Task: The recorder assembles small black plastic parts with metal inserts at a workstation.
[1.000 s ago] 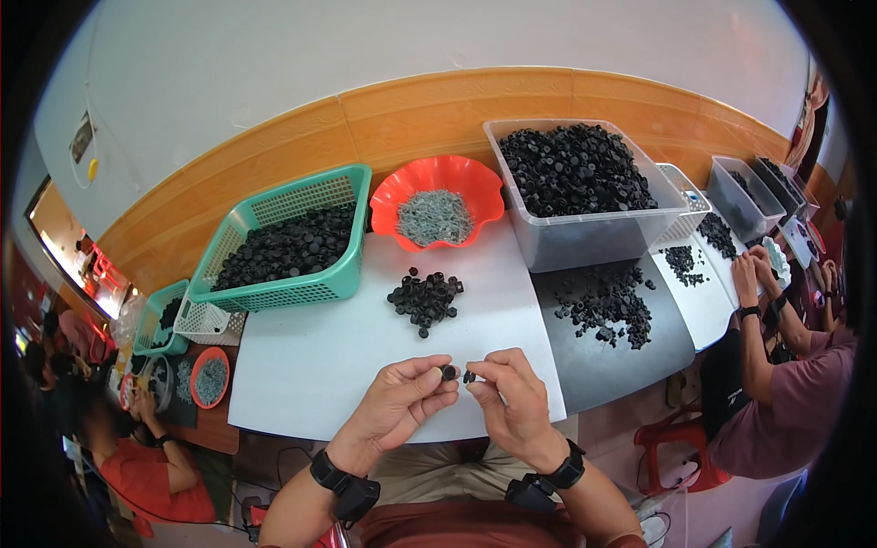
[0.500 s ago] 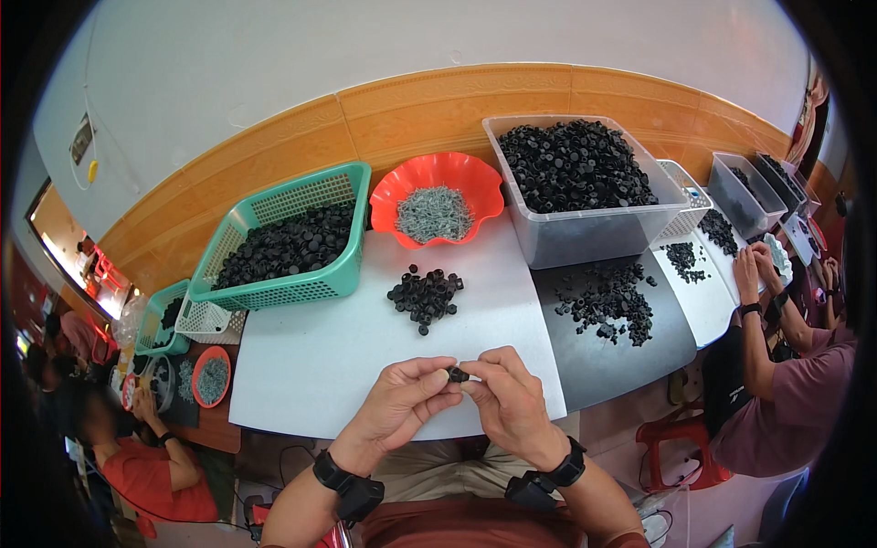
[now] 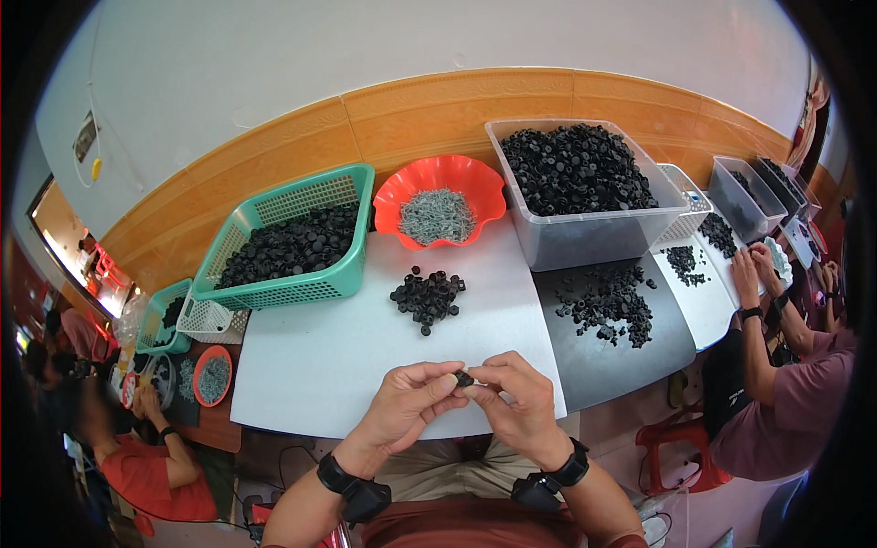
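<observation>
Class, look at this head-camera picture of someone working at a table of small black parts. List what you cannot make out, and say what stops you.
1. Small black part: pinched between left hand and right hand; fingertips cover most of it, too small for its shape.
2. Grey pieces in the red bowl: too small to identify.
3. Right-hand bins: bent and cut by the fisheye rim.

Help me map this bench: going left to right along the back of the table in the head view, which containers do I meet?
Green basket of black parts → red bowl of grey bits → clear bin of black parts → white basket.
</observation>
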### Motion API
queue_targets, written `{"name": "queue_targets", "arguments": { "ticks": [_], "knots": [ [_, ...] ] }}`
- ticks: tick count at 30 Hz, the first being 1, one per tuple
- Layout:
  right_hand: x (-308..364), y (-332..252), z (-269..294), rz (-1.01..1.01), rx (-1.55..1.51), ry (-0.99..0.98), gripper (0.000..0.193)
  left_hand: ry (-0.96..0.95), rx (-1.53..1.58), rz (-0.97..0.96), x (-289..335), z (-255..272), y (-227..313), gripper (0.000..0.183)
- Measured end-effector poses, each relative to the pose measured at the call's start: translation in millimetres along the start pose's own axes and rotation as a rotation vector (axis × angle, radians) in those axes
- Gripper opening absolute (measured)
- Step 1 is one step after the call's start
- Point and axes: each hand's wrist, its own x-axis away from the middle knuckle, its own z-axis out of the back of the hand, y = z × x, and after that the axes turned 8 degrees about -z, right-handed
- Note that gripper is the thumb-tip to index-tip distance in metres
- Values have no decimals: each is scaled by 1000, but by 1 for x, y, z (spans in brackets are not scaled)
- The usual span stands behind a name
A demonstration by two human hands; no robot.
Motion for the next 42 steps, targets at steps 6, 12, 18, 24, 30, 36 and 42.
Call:
{"name": "queue_targets", "arguments": {
  "ticks": [6,12,18,24,30,36,42],
  "knots": [
    [0,0,1,21,-3,2,22,2,7,-10,0,0,-2,27],
    [-1,-1,2,91,54,30,24,22,8,-16,1,-1,-4,25],
    [-1,2,0,153,92,27,29,53,3,-17,2,-1,-5,24],
    [2,3,1,156,109,28,30,66,-15,-33,2,-5,-6,25],
    [2,5,-2,167,113,28,30,71,-37,-56,4,-4,-8,26],
    [3,5,0,174,136,32,29,46,-37,-51,4,-6,-9,26],
    [4,5,0,162,119,20,28,35,-113,-76,5,-8,-9,28]
  ]
}}
